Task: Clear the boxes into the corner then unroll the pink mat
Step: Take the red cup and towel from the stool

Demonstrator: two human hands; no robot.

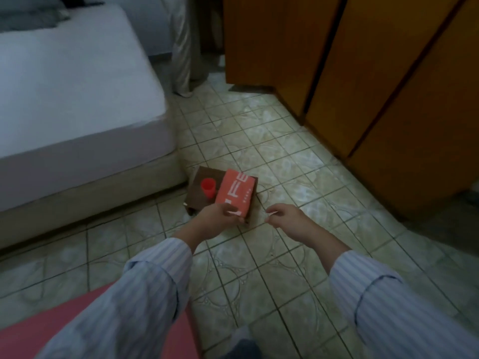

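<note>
1. A tiled floor (272,161) runs between a bed (77,104) on the left and orange wooden wardrobe doors (388,73) on the right.
2. A flat brown box (201,194) lies on the tiles just beside the bed's near corner.
3. An orange box (234,193) with white lettering lies on top of the brown box, toward its right side.
4. A small red cup (208,187) stands upright on the brown box, to the left of the orange box.
5. The left hand (216,216) reaches to the near end of the orange box, with its fingers curled at that edge; the blur makes it impossible to tell whether they actually grip it.
6. The right hand (285,216) hovers over the tiles just right of the boxes, touching nothing, its fingers loosely bent and holding nothing.
7. Both arms wear striped light-blue sleeves (145,294).
8. The pink mat (39,330) shows at the lower left, under the left forearm, close to the person and apart from the boxes.
9. A pale curtain (181,53) hangs at the far end between the bed and wardrobe.
</note>
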